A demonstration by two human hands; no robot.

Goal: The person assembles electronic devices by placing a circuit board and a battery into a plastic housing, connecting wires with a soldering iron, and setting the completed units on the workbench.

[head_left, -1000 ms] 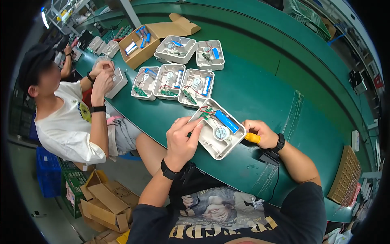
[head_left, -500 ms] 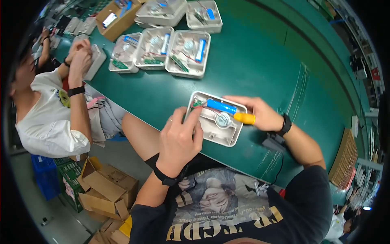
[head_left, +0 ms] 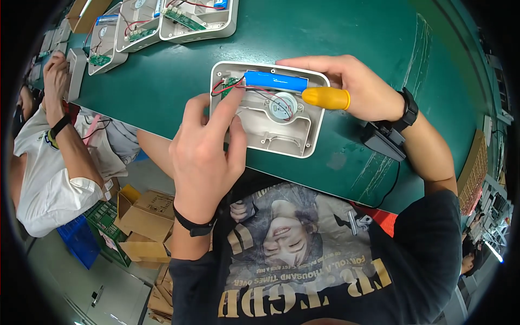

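The left hand [head_left: 201,143], thumb and forefinger parted, reaches the wires [head_left: 254,86] by the circuit board [head_left: 229,83] while the right hand [head_left: 367,89] grips the white housing [head_left: 261,129]

Left hand [head_left: 203,149], fingers [head_left: 223,115] bent, right hand [head_left: 371,89], thumb [head_left: 327,99] pointing left

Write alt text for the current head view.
Left hand reaches into an open white casing holding a green circuit board and blue battery; the right hand, thumb in a yellow cover, grips the casing's right side. Three similar casings lie farther left.
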